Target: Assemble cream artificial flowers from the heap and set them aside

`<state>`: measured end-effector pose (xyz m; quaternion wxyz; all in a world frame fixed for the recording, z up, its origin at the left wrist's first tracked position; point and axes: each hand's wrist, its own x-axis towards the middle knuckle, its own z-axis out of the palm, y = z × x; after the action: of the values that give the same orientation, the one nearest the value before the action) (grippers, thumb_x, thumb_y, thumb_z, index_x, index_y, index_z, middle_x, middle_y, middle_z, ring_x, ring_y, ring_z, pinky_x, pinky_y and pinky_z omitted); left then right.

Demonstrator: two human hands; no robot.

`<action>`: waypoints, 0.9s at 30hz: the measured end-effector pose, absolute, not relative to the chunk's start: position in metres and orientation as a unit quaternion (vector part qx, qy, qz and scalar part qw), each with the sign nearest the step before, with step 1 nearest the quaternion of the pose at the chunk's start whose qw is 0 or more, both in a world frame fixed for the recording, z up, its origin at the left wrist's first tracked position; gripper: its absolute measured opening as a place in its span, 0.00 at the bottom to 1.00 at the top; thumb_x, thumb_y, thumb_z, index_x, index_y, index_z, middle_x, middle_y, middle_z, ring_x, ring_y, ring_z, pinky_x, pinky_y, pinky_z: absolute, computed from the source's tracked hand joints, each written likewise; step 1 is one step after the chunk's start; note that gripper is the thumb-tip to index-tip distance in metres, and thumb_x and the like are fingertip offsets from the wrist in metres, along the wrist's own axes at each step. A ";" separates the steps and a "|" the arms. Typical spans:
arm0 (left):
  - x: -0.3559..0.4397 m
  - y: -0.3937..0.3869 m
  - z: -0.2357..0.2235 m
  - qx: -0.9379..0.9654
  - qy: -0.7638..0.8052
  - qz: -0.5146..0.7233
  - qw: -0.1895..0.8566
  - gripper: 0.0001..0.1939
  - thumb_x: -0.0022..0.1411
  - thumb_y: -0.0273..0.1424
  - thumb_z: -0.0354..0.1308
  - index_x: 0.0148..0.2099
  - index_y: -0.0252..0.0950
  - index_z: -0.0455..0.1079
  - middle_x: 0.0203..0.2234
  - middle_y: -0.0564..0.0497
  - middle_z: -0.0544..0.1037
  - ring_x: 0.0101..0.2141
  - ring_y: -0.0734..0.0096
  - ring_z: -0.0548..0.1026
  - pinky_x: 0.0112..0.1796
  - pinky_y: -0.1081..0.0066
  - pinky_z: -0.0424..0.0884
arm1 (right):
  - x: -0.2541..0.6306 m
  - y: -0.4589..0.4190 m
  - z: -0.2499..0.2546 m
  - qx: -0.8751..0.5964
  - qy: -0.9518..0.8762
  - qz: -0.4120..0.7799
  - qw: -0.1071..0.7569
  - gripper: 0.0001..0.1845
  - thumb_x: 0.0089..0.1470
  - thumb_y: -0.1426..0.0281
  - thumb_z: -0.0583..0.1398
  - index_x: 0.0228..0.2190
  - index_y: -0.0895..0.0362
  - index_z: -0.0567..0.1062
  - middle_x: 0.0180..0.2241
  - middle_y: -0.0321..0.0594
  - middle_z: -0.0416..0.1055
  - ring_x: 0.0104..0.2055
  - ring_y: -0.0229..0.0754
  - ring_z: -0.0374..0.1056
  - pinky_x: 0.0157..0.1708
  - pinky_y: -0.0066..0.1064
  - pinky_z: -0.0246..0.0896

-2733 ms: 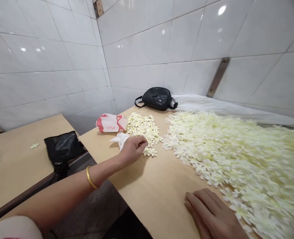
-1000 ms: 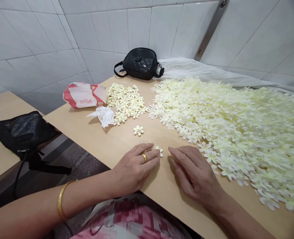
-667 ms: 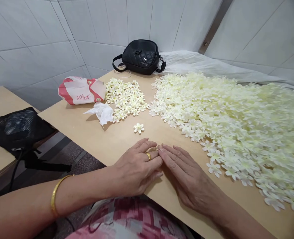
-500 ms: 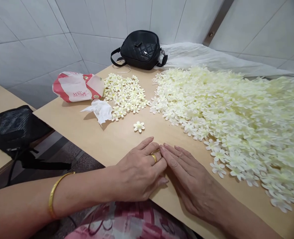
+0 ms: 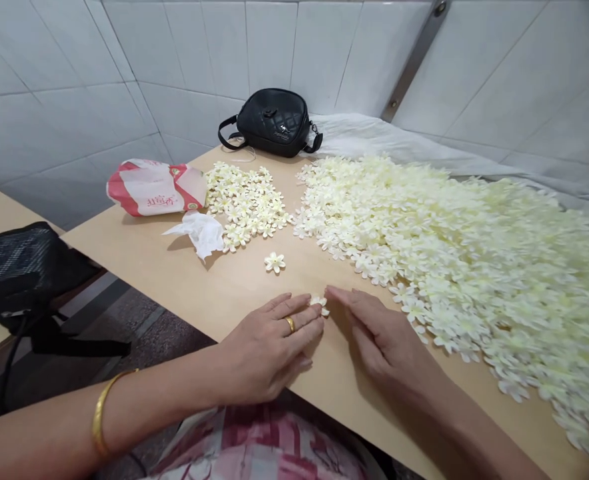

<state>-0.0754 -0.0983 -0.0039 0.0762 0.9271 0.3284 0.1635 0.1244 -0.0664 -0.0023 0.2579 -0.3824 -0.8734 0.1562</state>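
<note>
My left hand, with a ring and a gold bangle, lies palm down near the table's front edge, fingers stretched out. Its fingertips partly cover a small white artificial flower on the table. Just right of that flower is my right hand, turned on its side with fingers extended and nothing visible in it. Its fingertips are apart from the left hand's. Another single flower head lies beyond the left hand.
A large heap of cream flower heads covers the table's right side; a smaller pile lies at the back left. Beside it are a crumpled tissue and a red-white tissue pack. A black handbag stands by the tiled wall.
My hands have moved apart, the right one shifting slightly right. A flower hidden between them before now shows at the left fingertips. The camera view has tilted a little.
</note>
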 end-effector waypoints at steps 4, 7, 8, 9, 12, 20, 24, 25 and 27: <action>-0.080 -0.102 -0.002 0.945 0.268 0.163 0.092 0.20 0.59 0.30 0.45 0.53 0.28 0.57 0.52 0.41 0.64 0.55 0.60 0.55 0.53 0.60 0.55 | 0.124 -0.075 -0.006 -0.418 -0.851 0.148 0.280 0.19 0.52 0.77 0.48 0.46 0.57 0.67 0.43 0.44 0.70 0.45 0.43 0.65 0.42 0.35 0.63; -0.081 -0.104 0.001 0.940 0.256 0.208 0.083 0.18 0.58 0.28 0.46 0.50 0.25 0.60 0.48 0.38 0.67 0.53 0.62 0.59 0.53 0.62 0.57 | 0.126 -0.086 -0.009 -0.429 -0.847 0.137 0.282 0.18 0.53 0.77 0.49 0.45 0.57 0.67 0.43 0.44 0.69 0.45 0.43 0.64 0.44 0.37 0.61; -0.081 -0.104 0.002 0.936 0.259 0.226 0.074 0.17 0.58 0.27 0.47 0.48 0.25 0.60 0.46 0.37 0.68 0.52 0.62 0.60 0.52 0.61 0.58 | 0.128 -0.090 -0.009 -0.436 -0.844 0.131 0.282 0.17 0.53 0.76 0.49 0.44 0.57 0.67 0.43 0.45 0.69 0.46 0.43 0.63 0.44 0.38 0.61; -0.081 -0.105 0.002 0.932 0.262 0.243 0.066 0.16 0.57 0.26 0.47 0.48 0.26 0.61 0.45 0.37 0.69 0.51 0.62 0.62 0.51 0.61 0.60 | 0.130 -0.094 -0.010 -0.442 -0.842 0.125 0.281 0.16 0.53 0.76 0.48 0.44 0.57 0.67 0.43 0.45 0.69 0.46 0.44 0.63 0.44 0.38 0.61; -0.081 -0.106 0.002 0.926 0.263 0.268 0.042 0.16 0.57 0.25 0.48 0.48 0.27 0.60 0.44 0.37 0.70 0.51 0.61 0.63 0.49 0.60 0.63 | 0.136 -0.102 -0.011 -0.448 -0.843 0.110 0.275 0.15 0.54 0.76 0.48 0.42 0.56 0.68 0.43 0.46 0.68 0.46 0.45 0.63 0.43 0.39 0.61; -0.078 -0.104 -0.003 0.941 0.253 0.220 0.034 0.17 0.57 0.23 0.45 0.49 0.25 0.58 0.43 0.37 0.71 0.48 0.65 0.66 0.49 0.64 0.63 | 0.133 -0.101 -0.009 -0.404 -0.874 0.079 0.259 0.18 0.52 0.78 0.48 0.45 0.58 0.66 0.43 0.49 0.67 0.46 0.46 0.62 0.43 0.42 0.61; -0.073 -0.101 -0.001 0.939 0.266 0.210 0.053 0.13 0.58 0.24 0.44 0.46 0.27 0.60 0.39 0.39 0.72 0.43 0.67 0.68 0.48 0.64 0.63 | 0.126 -0.096 -0.010 -0.373 -0.898 0.065 0.223 0.21 0.49 0.80 0.48 0.46 0.62 0.65 0.45 0.52 0.66 0.47 0.48 0.60 0.44 0.44 0.59; -0.071 -0.100 0.000 0.938 0.275 0.203 0.060 0.12 0.59 0.25 0.43 0.44 0.28 0.61 0.37 0.41 0.72 0.40 0.67 0.69 0.48 0.63 0.63 | 0.125 -0.096 -0.010 -0.367 -0.904 0.057 0.211 0.22 0.48 0.81 0.49 0.46 0.63 0.66 0.45 0.53 0.65 0.48 0.49 0.59 0.45 0.44 0.58; -0.067 -0.099 0.001 0.935 0.291 0.189 0.072 0.09 0.59 0.27 0.43 0.39 0.30 0.62 0.34 0.43 0.72 0.36 0.69 0.69 0.46 0.62 0.63 | 0.122 -0.095 -0.011 -0.358 -0.914 0.038 0.185 0.22 0.46 0.81 0.49 0.45 0.65 0.67 0.47 0.54 0.64 0.49 0.51 0.57 0.45 0.47 0.56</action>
<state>-0.0669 -0.0990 0.0006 0.0724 0.9349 0.2914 0.1891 0.1222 -0.0947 -0.0111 0.1854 -0.3581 -0.9143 0.0383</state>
